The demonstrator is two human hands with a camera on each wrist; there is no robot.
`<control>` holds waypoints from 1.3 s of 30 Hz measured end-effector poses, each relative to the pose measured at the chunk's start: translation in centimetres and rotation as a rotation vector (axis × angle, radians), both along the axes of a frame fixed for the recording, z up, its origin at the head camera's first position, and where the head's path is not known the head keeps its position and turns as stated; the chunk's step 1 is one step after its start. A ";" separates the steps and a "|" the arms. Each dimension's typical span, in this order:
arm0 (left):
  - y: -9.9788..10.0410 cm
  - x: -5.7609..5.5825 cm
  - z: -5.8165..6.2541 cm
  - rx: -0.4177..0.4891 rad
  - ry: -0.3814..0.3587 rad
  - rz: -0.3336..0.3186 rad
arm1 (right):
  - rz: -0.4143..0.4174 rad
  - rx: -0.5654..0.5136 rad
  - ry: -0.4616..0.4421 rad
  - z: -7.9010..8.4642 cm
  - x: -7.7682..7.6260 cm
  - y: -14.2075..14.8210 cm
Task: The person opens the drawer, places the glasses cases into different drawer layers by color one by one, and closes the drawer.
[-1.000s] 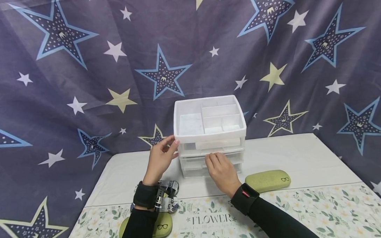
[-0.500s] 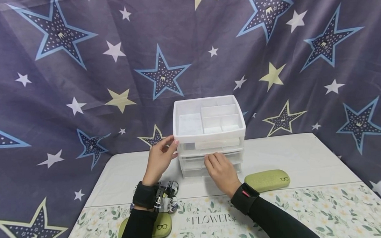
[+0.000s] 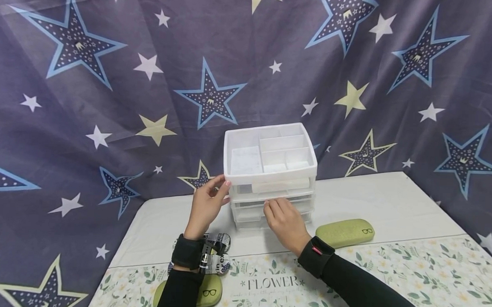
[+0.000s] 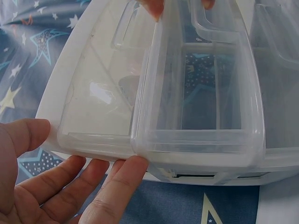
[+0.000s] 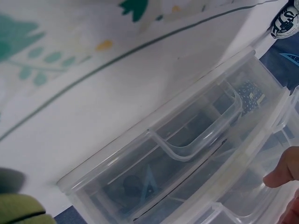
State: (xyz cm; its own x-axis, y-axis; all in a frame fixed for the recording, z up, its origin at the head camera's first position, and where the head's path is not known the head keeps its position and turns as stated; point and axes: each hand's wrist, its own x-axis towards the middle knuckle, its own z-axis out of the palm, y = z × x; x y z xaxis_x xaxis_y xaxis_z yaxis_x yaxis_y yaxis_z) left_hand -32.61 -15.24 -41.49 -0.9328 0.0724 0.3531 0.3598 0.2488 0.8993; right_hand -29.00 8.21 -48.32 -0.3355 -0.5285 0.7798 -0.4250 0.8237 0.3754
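Fingers (image 3: 277, 209) on a clear plastic drawer (image 4: 205, 116) of a white, open-topped organizer (image 3: 269, 177)

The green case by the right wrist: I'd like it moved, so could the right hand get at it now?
Probably yes: the green case lies on the table beside the right wristband, with nothing seen blocking it, though the right hand would first need to let go of the middle drawer.

I have the left hand (image 4: 60, 200) at lower left, fingertips touching the corner of a white-framed drawer unit (image 4: 58, 102). A clear drawer (image 4: 201, 140) sits right of centre; fingertips of the right hand (image 4: 152, 7) show at top, starry cloth (image 4: 23, 65) upper left.
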 end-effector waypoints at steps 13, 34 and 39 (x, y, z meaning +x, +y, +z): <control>0.0 0.0 0.0 0.004 0.002 0.000 | 0.018 0.002 0.037 -0.1 0.6 -0.1; 0.0 0.1 0.0 -0.002 0.007 -0.003 | -0.008 0.018 0.052 0.2 1.9 -0.1; 0.0 0.1 0.1 -0.006 0.001 0.000 | -0.008 0.024 0.058 0.3 2.2 -0.1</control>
